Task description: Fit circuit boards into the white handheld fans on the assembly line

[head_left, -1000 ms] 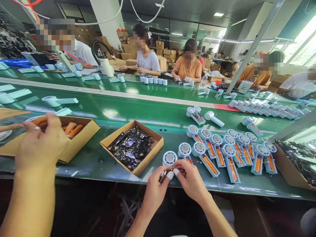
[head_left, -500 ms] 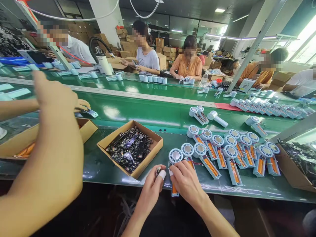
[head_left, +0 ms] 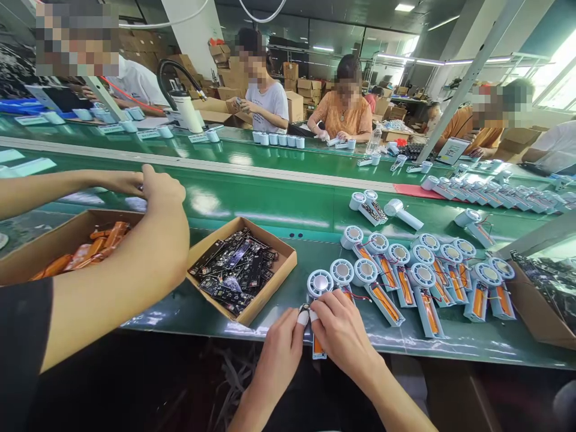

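My left hand (head_left: 282, 347) and my right hand (head_left: 342, 330) meet at the near edge of the green bench, fingertips pinched together over an open fan half (head_left: 317, 294), a white round head with a handle holding an orange battery. Both thumbs wear white tape. A small dark part sits between my fingertips, too small to name. A cardboard box of black circuit boards (head_left: 238, 267) lies just left of my left hand. Several more open fan halves (head_left: 418, 273) lie in rows to the right.
A co-worker's arm (head_left: 130, 270) reaches from the left over a box of orange batteries (head_left: 90, 249) toward the green conveyor belt (head_left: 279, 201). Another carton (head_left: 540, 294) stands at the right. Several people work on the belt's far side.
The co-worker's arm dropped lower and now reaches with both hands to the belt. My hands closed tighter together over the fan half, which stays in place.
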Demonstrator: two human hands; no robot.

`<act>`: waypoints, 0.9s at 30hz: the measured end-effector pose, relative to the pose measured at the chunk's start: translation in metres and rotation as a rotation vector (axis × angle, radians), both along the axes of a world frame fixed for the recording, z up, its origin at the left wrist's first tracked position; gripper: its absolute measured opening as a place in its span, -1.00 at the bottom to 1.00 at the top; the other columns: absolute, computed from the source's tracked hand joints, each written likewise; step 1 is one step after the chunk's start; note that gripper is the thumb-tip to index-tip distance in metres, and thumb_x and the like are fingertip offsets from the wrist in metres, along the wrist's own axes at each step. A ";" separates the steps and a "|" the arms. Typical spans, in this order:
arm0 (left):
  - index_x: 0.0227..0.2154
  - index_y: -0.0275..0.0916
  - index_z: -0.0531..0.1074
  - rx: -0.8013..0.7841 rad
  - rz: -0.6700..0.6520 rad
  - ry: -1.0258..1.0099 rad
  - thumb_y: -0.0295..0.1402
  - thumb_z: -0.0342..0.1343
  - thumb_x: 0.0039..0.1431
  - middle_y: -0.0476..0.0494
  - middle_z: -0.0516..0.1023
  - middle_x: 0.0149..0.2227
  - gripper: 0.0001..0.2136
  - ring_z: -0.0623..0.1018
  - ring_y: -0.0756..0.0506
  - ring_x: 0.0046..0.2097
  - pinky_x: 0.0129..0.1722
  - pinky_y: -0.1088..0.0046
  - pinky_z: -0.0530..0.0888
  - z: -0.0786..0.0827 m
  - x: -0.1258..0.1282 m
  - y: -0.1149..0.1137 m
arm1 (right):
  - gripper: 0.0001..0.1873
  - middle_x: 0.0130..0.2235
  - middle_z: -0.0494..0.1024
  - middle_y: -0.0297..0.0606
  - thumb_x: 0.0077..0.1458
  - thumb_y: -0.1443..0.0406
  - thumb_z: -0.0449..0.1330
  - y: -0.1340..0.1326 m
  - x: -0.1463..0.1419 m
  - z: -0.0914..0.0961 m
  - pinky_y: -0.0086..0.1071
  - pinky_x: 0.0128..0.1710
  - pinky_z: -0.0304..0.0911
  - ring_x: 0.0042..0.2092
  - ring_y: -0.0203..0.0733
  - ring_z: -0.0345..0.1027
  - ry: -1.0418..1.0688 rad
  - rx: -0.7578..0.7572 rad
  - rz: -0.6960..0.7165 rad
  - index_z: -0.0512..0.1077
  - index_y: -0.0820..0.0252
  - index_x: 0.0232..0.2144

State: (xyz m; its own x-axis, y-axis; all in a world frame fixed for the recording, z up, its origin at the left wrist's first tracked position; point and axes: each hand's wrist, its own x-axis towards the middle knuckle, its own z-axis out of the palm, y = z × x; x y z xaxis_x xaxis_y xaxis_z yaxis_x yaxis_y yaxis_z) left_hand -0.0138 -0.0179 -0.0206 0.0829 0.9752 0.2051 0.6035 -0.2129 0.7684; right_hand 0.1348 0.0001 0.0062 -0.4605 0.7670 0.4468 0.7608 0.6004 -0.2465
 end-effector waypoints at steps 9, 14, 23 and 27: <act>-0.43 -0.12 0.25 0.152 -0.025 0.309 -0.51 -0.22 0.29 -0.06 0.45 -0.46 -0.76 0.52 -0.13 -0.44 -0.45 0.39 0.32 -0.004 -0.009 -0.004 | -0.80 -0.34 0.45 -0.26 0.10 0.54 0.12 0.000 -0.003 0.003 -0.30 -0.31 0.17 -0.30 -0.12 0.25 0.020 -0.088 -0.008 0.38 0.15 -0.38; -0.48 -0.11 0.20 0.122 -0.109 0.268 -0.50 -0.20 0.30 -0.02 0.45 -0.50 -0.75 0.53 -0.10 -0.46 -0.47 0.42 0.33 0.000 -0.015 -0.002 | -0.81 -0.35 0.45 -0.28 0.12 0.54 0.13 0.001 -0.001 0.007 -0.32 -0.32 0.18 -0.30 -0.14 0.28 0.001 -0.138 0.025 0.39 0.16 -0.37; -0.43 -0.11 0.21 0.220 -0.015 0.400 -0.55 -0.24 0.27 -0.03 0.44 -0.51 -0.75 0.56 -0.15 -0.49 -0.52 0.36 0.34 -0.004 -0.007 -0.008 | -0.79 -0.40 0.41 -0.26 0.08 0.55 0.09 -0.007 -0.016 -0.010 -0.29 -0.37 0.13 -0.37 -0.11 0.25 0.004 0.040 -0.118 0.31 0.14 -0.41; -0.43 -0.11 0.20 0.183 -0.056 0.321 -0.54 -0.23 0.29 -0.02 0.44 -0.49 -0.75 0.56 -0.13 -0.47 -0.50 0.38 0.36 -0.008 -0.009 -0.006 | -0.79 -0.36 0.44 -0.26 0.12 0.56 0.09 -0.003 -0.006 -0.003 -0.31 -0.36 0.15 -0.34 -0.12 0.26 -0.040 0.012 0.018 0.33 0.15 -0.38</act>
State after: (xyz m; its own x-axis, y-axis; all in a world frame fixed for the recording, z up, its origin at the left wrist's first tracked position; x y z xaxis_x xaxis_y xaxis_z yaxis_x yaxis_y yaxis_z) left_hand -0.0231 -0.0238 -0.0282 0.2231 0.9169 0.3308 0.7912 -0.3686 0.4880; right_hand 0.1283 -0.0032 0.0032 -0.4920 0.7533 0.4366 0.7590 0.6167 -0.2088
